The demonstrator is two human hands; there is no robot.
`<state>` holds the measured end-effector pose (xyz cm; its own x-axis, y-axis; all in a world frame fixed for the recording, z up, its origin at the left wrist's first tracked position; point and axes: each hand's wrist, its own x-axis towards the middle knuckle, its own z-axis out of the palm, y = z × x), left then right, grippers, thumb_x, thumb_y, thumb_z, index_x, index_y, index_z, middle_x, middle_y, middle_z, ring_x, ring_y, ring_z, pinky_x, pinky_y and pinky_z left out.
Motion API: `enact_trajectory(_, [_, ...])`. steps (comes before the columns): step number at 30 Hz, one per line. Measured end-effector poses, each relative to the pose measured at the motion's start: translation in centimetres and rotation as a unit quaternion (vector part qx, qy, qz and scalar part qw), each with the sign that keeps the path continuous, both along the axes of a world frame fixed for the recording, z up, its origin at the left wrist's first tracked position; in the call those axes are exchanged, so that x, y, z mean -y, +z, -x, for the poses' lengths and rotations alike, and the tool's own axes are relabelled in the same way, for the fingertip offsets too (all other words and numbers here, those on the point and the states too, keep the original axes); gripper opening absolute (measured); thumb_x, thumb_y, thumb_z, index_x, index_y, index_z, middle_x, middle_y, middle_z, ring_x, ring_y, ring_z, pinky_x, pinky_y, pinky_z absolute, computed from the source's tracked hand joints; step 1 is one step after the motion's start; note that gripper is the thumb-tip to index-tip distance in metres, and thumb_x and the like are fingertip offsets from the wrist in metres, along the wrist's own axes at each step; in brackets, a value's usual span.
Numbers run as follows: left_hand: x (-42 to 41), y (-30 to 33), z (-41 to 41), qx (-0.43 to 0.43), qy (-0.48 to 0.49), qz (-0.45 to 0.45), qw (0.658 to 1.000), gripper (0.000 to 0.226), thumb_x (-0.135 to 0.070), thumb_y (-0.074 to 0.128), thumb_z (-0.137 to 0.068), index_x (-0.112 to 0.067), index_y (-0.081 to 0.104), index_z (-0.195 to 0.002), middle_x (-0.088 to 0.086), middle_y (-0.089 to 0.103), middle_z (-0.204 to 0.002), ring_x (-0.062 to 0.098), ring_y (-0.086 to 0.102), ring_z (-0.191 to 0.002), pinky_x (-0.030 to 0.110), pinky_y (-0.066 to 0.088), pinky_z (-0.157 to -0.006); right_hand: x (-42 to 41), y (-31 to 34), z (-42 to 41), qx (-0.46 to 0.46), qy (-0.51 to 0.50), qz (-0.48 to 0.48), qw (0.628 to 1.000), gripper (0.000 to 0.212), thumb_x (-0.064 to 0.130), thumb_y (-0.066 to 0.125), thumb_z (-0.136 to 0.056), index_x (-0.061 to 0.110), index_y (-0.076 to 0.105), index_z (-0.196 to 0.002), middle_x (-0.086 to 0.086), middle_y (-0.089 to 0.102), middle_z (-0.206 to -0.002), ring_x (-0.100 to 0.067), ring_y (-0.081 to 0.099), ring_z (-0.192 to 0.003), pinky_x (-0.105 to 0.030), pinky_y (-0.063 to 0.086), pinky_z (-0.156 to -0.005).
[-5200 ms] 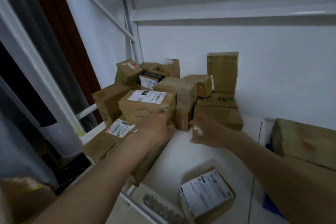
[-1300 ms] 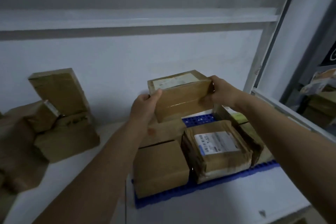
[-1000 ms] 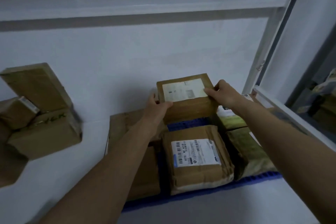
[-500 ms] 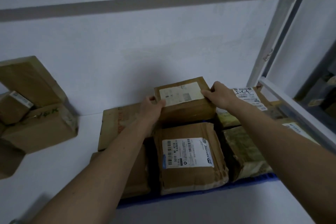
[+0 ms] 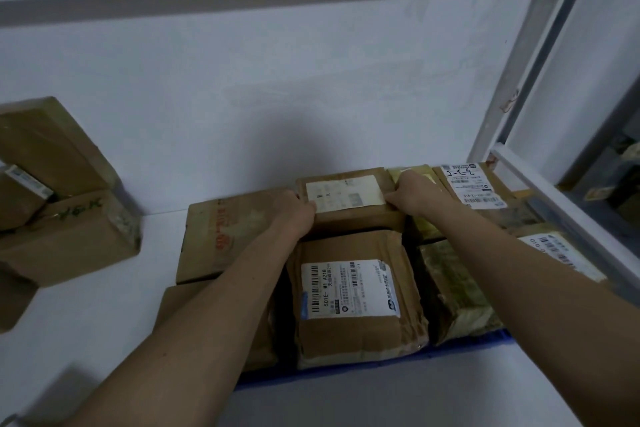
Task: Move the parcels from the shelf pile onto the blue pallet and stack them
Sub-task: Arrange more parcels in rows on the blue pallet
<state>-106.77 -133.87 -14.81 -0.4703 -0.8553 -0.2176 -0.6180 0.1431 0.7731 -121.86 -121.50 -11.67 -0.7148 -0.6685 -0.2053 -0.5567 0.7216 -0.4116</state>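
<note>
Head view: both hands hold one brown parcel (image 5: 349, 199) at the back of the blue pallet (image 5: 381, 362). The left hand (image 5: 294, 213) curls its grip over the parcel's left end, and the right hand (image 5: 410, 194) curls over its right end, so the parcel lies directly between them, long axis running left to right, pale label facing up. Neither hand is nearer; each has an end.

The parcel looks to be resting in the back row, just behind the labelled parcel (image 5: 356, 295) at the front and beside the big flat box (image 5: 225, 236) on its left. On its right the yellowish parcel (image 5: 415, 180) sits partly under the right hand. Whether its underside is fully down on the pallet I cannot tell, since the front parcel hides that edge.

Judging from this, the placing is nearly done, and the move ahead is a release: both grips would open outward, left to the left and right to the right, along that same long axis.

The shelf pile (image 5: 59, 211) waits well apart on the left of the white shelf (image 5: 86, 315), with several parcels yet to move.
</note>
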Motion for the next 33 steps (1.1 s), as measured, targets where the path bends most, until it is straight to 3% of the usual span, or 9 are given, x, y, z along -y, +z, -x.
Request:
enact_trajectory(2, [-0.2,0.0,0.0,0.026,-0.021,0.009,0.999,0.033,-0.017,0.054,-0.096,-0.006,0.053,-0.127,0.012,0.058,-0.127,0.023,0.057,-0.111,0.025,0.045,-0.076,0.0,-0.2,-0.2,-0.015,0.004,-0.007,1.0,0.024,0.015,0.052,-0.091,0.006,0.044,-0.069,-0.006,0.047,-0.07,-0.026,0.054,-0.073,-0.026,0.033,-0.054])
enact_trajectory(4, [-0.2,-0.1,-0.2,0.039,-0.035,0.025,0.998,0.029,-0.015,0.058,-0.093,-0.006,0.055,-0.121,0.012,0.06,-0.123,0.024,0.059,-0.108,0.026,0.05,-0.078,-0.1,-0.2,-0.5,-0.041,0.019,-0.025,0.999,0.017,0.017,0.054,-0.09,0.001,0.057,-0.096,-0.015,0.059,-0.095,-0.032,0.058,-0.097,-0.03,0.04,-0.068])
enact_trajectory(7, [0.7,0.6,-1.6,0.032,0.003,0.08,0.996,0.039,-0.022,0.063,-0.087,-0.011,0.052,-0.123,0.012,0.057,-0.124,0.027,0.057,-0.107,0.037,0.052,-0.087,-0.1,0.0,-1.1,-0.142,0.073,-0.058,0.985,0.029,0.016,0.056,-0.09,0.003,0.054,-0.116,-0.018,0.053,-0.121,-0.032,0.047,-0.116,-0.036,0.041,-0.088])
enact_trajectory(10, [2.6,1.2,-4.7,0.135,0.021,0.186,0.973,0.063,-0.034,0.061,-0.089,-0.016,0.036,-0.143,0.016,0.04,-0.141,0.032,0.041,-0.126,0.038,0.038,-0.1,0.7,0.3,-2.6,-0.165,0.111,-0.042,0.979,0.043,0.028,0.058,-0.09,0.007,0.049,-0.127,-0.018,0.043,-0.13,-0.034,0.038,-0.122,-0.037,0.036,-0.097])
enact_trajectory(14, [5.7,-0.6,-8.7,0.219,0.077,0.084,0.969,0.097,-0.073,0.06,-0.071,-0.03,0.022,-0.15,0.019,0.015,-0.156,0.042,0.011,-0.142,0.061,0.016,-0.112,3.0,-0.2,-5.5,-0.104,0.186,-0.034,0.977,0.058,0.043,0.056,-0.089,0.016,0.041,-0.139,-0.015,0.04,-0.14,-0.034,0.034,-0.129,-0.041,0.03,-0.105])
enact_trajectory(17, [6.8,-2.2,-9.8,0.24,0.065,0.035,0.968,0.114,-0.089,0.05,-0.059,-0.032,0.015,-0.152,0.022,0.007,-0.158,0.046,0.004,-0.143,0.064,0.01,-0.112,4.5,-1.3,-6.6,-0.08,0.175,-0.053,0.98,0.066,0.054,0.052,-0.088,0.024,0.032,-0.144,-0.012,0.03,-0.15,-0.037,0.026,-0.137,-0.051,0.025,-0.11])
enact_trajectory(22, [7.2,-3.2,-10.8,0.254,0.018,0.079,0.964,0.099,-0.078,0.055,-0.071,-0.038,0.012,-0.151,0.018,0.0,-0.158,0.04,0.011,-0.143,0.056,0.016,-0.112,5.4,-2.2,-7.5,-0.106,0.13,-0.12,0.978,0.069,0.069,0.041,-0.085,0.039,0.026,-0.145,-0.007,0.014,-0.157,-0.039,0.015,-0.142,-0.067,0.019,-0.105])
enact_trajectory(29, [9.4,-4.4,-11.8,0.237,-0.087,0.179,0.951,0.086,-0.075,0.05,-0.077,-0.044,0.016,-0.149,0.004,0.008,-0.16,0.041,0.019,-0.139,0.052,0.025,-0.11,5.5,-2.4,-8.2,-0.114,0.148,-0.141,0.972,0.07,0.072,0.036,-0.085,0.044,0.017,-0.147,-0.004,0.006,-0.16,-0.034,0.008,-0.145,-0.063,0.015,-0.109])
enact_trajectory(33, [9.8,-3.9,-11.9,0.246,-0.139,0.183,0.942,0.093,-0.08,0.055,-0.068,-0.048,0.019,-0.147,0.001,-0.008,-0.161,0.036,-0.007,-0.146,0.059,0.007,-0.114,5.5,-2.3,-7.9,-0.107,0.15,-0.147,0.972,0.074,0.075,0.036,-0.083,0.045,0.015,-0.147,-0.003,0.005,-0.16,-0.033,0.007,-0.146,-0.061,0.016,-0.112])
